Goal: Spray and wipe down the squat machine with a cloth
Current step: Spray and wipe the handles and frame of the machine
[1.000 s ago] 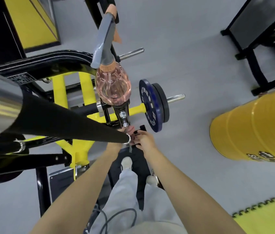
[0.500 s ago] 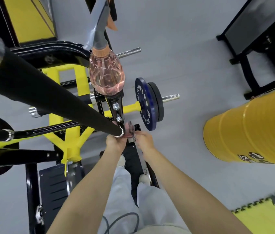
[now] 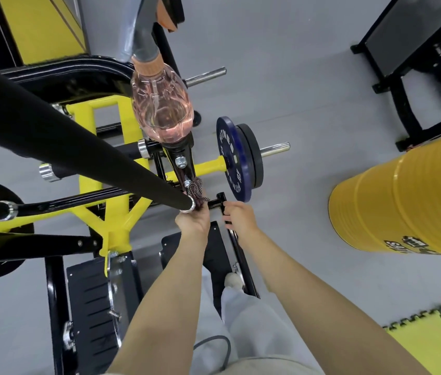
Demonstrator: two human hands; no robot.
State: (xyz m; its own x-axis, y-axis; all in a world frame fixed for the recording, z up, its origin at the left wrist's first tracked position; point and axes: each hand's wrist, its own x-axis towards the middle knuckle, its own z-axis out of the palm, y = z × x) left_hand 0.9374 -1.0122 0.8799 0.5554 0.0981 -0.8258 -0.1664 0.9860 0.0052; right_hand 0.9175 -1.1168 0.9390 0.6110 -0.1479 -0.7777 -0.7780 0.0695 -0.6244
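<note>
The squat machine has a yellow and black frame and stands below me. A pink clear spray bottle with a grey trigger head rests on top of the machine's black upright bracket. My left hand is closed on a dark patterned cloth and presses it against the lower end of that bracket, beside the tip of a black padded bar. My right hand grips a short black handle just right of the cloth.
A blue weight plate and a black one sit on a chrome sleeve to the right. A yellow barrel stands at the right, a black rack at the upper right, a yellow foam mat at the lower right. Black foot plates lie below.
My right hand has left the cloth and moved right onto the black handle. The cloth now shows higher against the bracket. My view has shifted a little over the machine.
</note>
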